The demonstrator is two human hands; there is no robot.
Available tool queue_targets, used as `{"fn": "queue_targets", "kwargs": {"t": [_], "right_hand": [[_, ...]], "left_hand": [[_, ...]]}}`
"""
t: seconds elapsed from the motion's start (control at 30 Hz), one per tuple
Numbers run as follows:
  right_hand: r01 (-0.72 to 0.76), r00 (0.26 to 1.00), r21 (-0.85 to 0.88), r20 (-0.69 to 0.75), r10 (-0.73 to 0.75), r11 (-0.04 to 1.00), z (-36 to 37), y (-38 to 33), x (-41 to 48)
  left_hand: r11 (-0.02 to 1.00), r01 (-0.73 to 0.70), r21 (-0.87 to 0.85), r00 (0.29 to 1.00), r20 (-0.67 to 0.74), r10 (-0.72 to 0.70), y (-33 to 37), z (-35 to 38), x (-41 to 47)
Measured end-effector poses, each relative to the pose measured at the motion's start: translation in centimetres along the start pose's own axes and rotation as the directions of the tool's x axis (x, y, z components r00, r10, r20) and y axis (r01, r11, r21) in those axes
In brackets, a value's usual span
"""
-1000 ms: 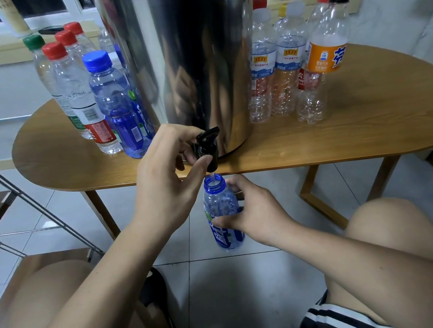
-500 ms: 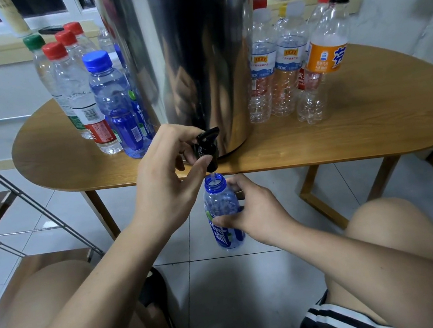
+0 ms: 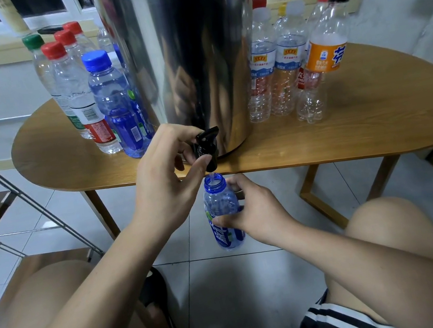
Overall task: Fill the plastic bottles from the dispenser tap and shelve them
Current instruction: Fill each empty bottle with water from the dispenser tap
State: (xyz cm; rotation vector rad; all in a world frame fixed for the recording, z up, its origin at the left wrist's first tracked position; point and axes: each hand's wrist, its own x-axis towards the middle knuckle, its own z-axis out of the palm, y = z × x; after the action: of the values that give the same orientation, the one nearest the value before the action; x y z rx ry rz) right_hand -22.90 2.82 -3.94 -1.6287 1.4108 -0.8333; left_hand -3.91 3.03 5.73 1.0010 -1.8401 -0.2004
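Left of the steel dispenser [image 3: 186,55], capped bottles [image 3: 103,102] stand on the wooden surface [image 3: 372,116]. At the dispenser's foot, the left hand [image 3: 166,177] pinches the black tap [image 3: 205,148]. Directly below the dispenser's spout sits the uncapped blue bottle [image 3: 222,211] (water streaming in), gripped by the right hand [image 3: 254,211]. Right of the dispenser stand clear bottles [image 3: 288,67].
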Motion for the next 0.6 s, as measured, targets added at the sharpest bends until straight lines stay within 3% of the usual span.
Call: {"fn": "queue_targets", "kwargs": {"t": [0.6], "right_hand": [[0.000,1.000,0.001,-0.005,0.000,1.000,0.07,0.05,-0.01]], "left_hand": [[1.000,-0.007,-0.011,1.000,-0.001,0.007,-0.22,-0.03,-0.03]]}}
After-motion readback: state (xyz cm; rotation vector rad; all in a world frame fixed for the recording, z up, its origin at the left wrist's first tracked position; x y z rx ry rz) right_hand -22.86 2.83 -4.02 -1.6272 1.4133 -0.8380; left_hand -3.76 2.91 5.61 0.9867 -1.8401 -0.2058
